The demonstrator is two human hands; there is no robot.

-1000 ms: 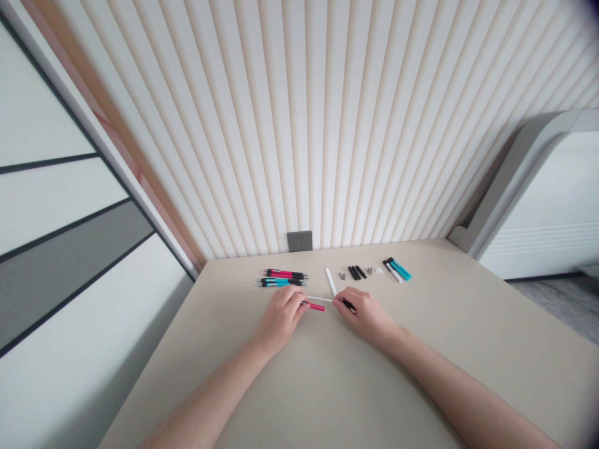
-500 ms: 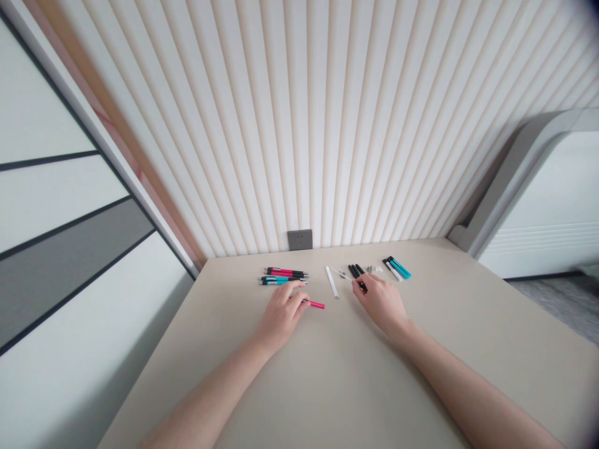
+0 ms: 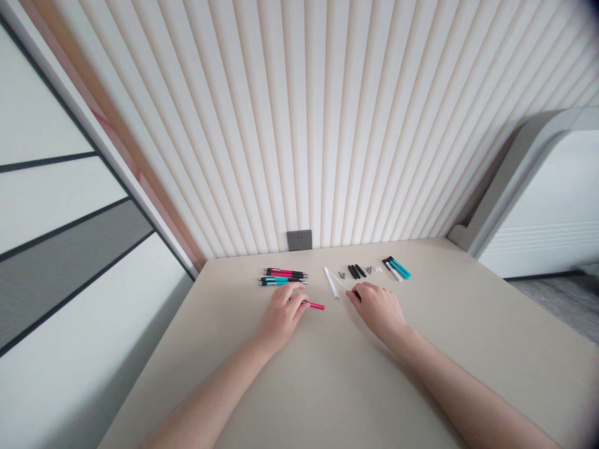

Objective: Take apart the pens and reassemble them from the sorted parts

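Left hand (image 3: 279,315) pinching slim red tube (image 3: 317,305) over smooth tabletop (image 3: 309,386).

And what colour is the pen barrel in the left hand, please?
The pen barrel in the left hand is pinkish red, clearest in the head view.

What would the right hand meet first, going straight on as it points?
Probably the white sticks, ahead and to the left. The thin white rod jutting from the right hand would lead; its tip looks close to their far end, though depth leaves contact unclear.
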